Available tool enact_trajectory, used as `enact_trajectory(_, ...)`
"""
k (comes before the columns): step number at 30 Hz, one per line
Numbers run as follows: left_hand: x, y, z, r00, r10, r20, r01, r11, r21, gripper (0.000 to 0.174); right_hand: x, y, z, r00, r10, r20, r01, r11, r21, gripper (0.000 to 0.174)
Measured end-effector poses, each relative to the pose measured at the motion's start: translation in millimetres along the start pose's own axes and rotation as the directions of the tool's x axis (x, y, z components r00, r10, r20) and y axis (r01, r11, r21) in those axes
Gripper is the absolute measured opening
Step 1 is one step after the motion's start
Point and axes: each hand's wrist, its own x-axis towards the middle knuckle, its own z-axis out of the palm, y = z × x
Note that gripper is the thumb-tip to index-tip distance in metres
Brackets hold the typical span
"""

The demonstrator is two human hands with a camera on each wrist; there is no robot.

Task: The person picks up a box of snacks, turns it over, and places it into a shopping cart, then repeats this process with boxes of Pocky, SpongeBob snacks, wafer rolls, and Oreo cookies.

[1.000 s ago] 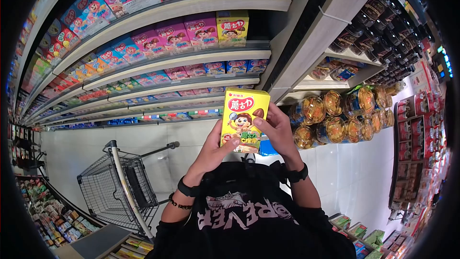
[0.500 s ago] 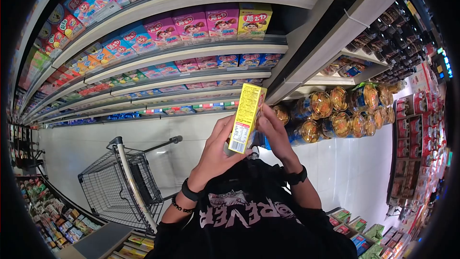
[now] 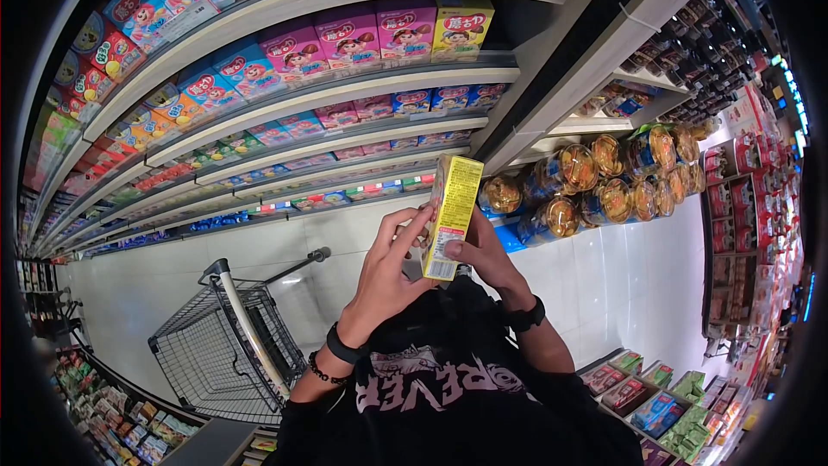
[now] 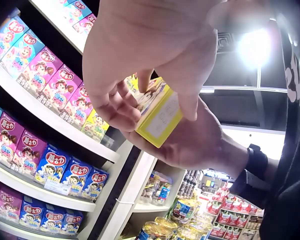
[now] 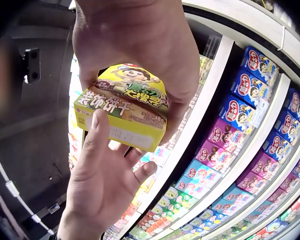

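A yellow biscuit box (image 3: 454,194) is held upright in front of the chest. Its narrow printed side, with a barcode near the bottom, faces the head camera. My right hand (image 3: 493,257) grips it from the right, thumb across the side panel. From the left, my left hand (image 3: 386,269) has bent fingers against the picture face. The left wrist view shows those fingers (image 4: 121,107) curled beside the box (image 4: 161,119), near its bottom end. In the right wrist view, a left-hand digit (image 5: 96,125) touches the lower edge of the box (image 5: 135,102).
Shelves (image 3: 345,86) of pink, blue and yellow biscuit boxes curve across the front and left. A wire shopping cart (image 3: 220,341) stands at the left on the tiled floor (image 3: 112,293). Clear-lidded tubs (image 3: 578,168) are stacked at the right, beyond a shelf upright (image 3: 535,129).
The box has turned from its picture face to its narrow side, then tilted slightly. My right thumb has come onto the side panel, and my left hand's fingers have shifted on the box.
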Motion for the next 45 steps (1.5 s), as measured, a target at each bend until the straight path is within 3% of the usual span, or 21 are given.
enact_trajectory(6,-11.1,-9.7,1.1,0.991,-0.09,0.097,0.107,0.976,-0.19,0.091,-7.2,-2.1,-0.6,1.0,-0.001,0.02,0.0,0.998,0.07,0.088)
enact_trajectory(10,-18.1,-15.1,16.8,0.989,-0.069,0.131,0.101,0.962,-0.252,0.092,-10.3,-2.1,-14.3,0.998,-0.038,0.06,0.034,0.998,0.061,0.089)
enact_trajectory(12,-18.1,-14.4,27.6,0.977,-0.12,0.178,0.186,0.885,-0.426,0.091,-10.9,-5.5,-23.0,0.995,-0.051,0.088,0.047,0.998,0.044,0.089)
enact_trajectory(21,21.0,27.5,98.8,0.974,-0.177,0.138,0.22,0.875,-0.431,0.09,-21.7,-32.5,-103.6,0.98,-0.044,0.192,0.027,0.996,0.09,0.095)
enact_trajectory(23,34.4,44.8,115.1,0.985,-0.157,0.064,0.17,0.92,-0.352,0.087,-22.9,-33.7,-119.7,0.981,-0.143,0.129,0.149,0.988,-0.044,0.099)
enact_trajectory(25,42.2,51.6,134.1,0.989,-0.15,-0.018,0.14,0.955,-0.263,0.084,-25.0,-47.1,-127.0,0.982,-0.153,0.111,0.166,0.979,-0.118,0.099)
enact_trajectory(27,43.0,49.6,149.5,0.938,-0.342,-0.049,0.3,0.876,-0.378,0.07,-24.3,-46.1,-131.2,0.976,-0.217,0.021,0.214,0.938,-0.273,0.098)
enact_trajectory(28,44.6,55.5,151.9,0.944,-0.319,-0.083,0.259,0.873,-0.413,0.06,-21.7,-36.2,-140.3,0.975,-0.217,0.047,0.221,0.931,-0.29,0.093)
enact_trajectory(31,20.9,54.3,147.1,0.866,-0.481,-0.137,0.351,0.78,-0.518,0.059,-18.7,-37.7,-130.4,0.992,-0.035,0.121,0.052,0.989,-0.138,0.057)
enact_trajectory(33,-4.1,46.0,143.1,0.87,-0.447,-0.208,0.246,0.759,-0.602,0.065,-13.2,-33.5,-114.7,0.974,0.018,0.226,-0.011,0.999,-0.031,0.055)
enact_trajectory(36,-41.2,51.4,128.3,0.837,-0.454,-0.305,0.264,0.823,-0.503,0.062,-6.4,-16.4,-102.3,0.889,0.161,0.429,-0.135,0.987,-0.091,0.048)
enact_trajectory(38,-70.2,64.7,108.9,0.845,-0.467,-0.261,0.363,0.859,-0.362,0.058,-0.5,-2.5,-86.8,0.825,0.191,0.531,-0.151,0.982,-0.117,0.045)
enact_trajectory(40,-110.0,58.2,85.3,0.762,-0.58,-0.287,0.48,0.805,-0.349,0.051,0.0,2.2,-59.0,0.794,0.191,0.577,-0.141,0.981,-0.131,0.046)
enact_trajectory(41,-135.9,45.8,74.2,0.743,-0.515,-0.428,0.395,0.853,-0.341,0.046,-1.7,4.7,-49.5,0.779,0.2,0.594,-0.143,0.98,-0.142,0.047)
enact_trajectory(42,-165.2,35.1,59.4,0.637,-0.488,-0.597,0.471,0.859,-0.2,0.041,2.2,12.9,-42.8,0.767,0.217,0.604,-0.125,0.974,-0.191,0.048)
enact_trajectory(43,-193.8,31.4,46.0,0.501,-0.363,-0.786,0.577,0.816,-0.009,0.04,3.1,14.5,-32.5,0.751,0.24,0.615,-0.126,0.967,-0.223,0.048)
enact_trajectory(44,-227.0,24.6,29.1,0.419,-0.21,-0.883,0.736,0.649,0.195,0.043,3.4,16.1,-19.9,0.752,0.237,0.615,-0.134,0.969,-0.209,0.048)
enact_trajectory(45,-260.5,17.8,19.7,0.374,-0.031,-0.927,0.857,0.393,0.333,0.046,1.9,19.4,-7.4,0.753,0.232,0.616,-0.142,0.971,-0.192,0.048)
